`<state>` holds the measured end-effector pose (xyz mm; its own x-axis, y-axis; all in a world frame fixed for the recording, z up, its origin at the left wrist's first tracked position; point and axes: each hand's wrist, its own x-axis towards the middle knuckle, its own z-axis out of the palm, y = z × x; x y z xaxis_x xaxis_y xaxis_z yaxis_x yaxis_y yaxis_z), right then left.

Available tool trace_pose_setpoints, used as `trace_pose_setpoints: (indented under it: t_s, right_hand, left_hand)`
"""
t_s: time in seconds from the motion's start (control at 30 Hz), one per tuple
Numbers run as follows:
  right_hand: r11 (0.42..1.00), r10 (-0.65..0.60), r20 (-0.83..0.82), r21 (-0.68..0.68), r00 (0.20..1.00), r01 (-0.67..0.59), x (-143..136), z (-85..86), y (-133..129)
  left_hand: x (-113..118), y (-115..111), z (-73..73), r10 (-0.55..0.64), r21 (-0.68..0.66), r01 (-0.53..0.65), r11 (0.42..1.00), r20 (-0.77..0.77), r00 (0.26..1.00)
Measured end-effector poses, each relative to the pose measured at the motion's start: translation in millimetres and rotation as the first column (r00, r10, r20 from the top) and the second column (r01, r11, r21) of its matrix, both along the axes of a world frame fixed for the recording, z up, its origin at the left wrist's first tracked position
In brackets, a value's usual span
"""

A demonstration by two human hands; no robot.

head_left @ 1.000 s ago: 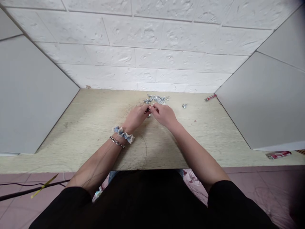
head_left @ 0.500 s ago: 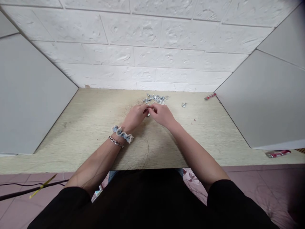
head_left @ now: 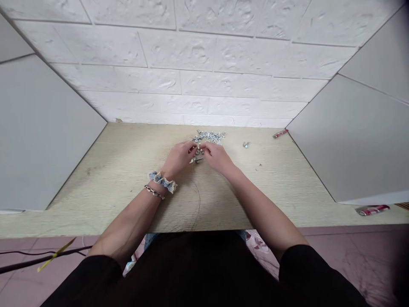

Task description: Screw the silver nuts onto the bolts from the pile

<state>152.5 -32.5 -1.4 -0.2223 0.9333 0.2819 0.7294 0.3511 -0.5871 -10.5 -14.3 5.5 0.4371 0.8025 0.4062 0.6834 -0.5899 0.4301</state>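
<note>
A pile of small silver bolts and nuts lies on the pale wooden board near the wall. Just in front of it my two hands face each other, a small gap between their fingertips. My left hand, with a scrunchie and a chain bracelet at the wrist, has its fingers bent. My right hand is curled, its fingertips at a small upright bolt; which hand holds that bolt is too small to tell. Below the fingertips a loose bolt lies on the board.
Apart to the right lies a small silver piece. A red battery rests by the right panel, another near the front edge. A white brick wall stands behind, a grey panel at left.
My fingertips have moved slightly apart. A bolt and other small pieces now show between and below them. The view has tilted up slightly.
</note>
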Motion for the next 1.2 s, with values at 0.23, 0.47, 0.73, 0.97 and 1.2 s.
trace_pose_setpoints:
  t_s: [0.23, 0.47, 0.73, 0.97, 1.2]
  right_hand:
    - [0.997, 0.080, 0.196, -0.040, 0.977, -0.073, 7.1, 2.6, 1.3]
    - [0.989, 0.146, 0.362, -0.044, 0.921, -0.140, 1.9, -8.5, 2.2]
    - [0.990, 0.140, 0.277, -0.053, 0.951, -0.130, -0.4, -5.2, 1.5]
    - [0.993, 0.095, 0.133, -0.087, 0.986, -0.084, 1.2, -6.0, 4.4]
    - [0.994, -0.032, -0.138, -0.105, 0.990, 0.017, 3.8, 4.4, 3.6]
  left_hand:
    - [-6.3, 0.8, 9.5, -0.010, -0.088, -0.001, 0.996, -0.115, 0.993]
    - [-7.9, 0.4, 9.1, -0.014, -0.104, -0.002, 0.995, -0.151, 0.988]
    - [-8.8, 0.0, 10.0, -0.029, -0.132, 0.012, 0.991, -0.133, 0.991]
    - [-9.0, 0.3, 8.5, -0.063, -0.127, 0.053, 0.991, -0.083, 0.995]
    - [-10.3, 1.8, 10.3, -0.078, -0.212, 0.084, 0.974, 0.036, 0.996]
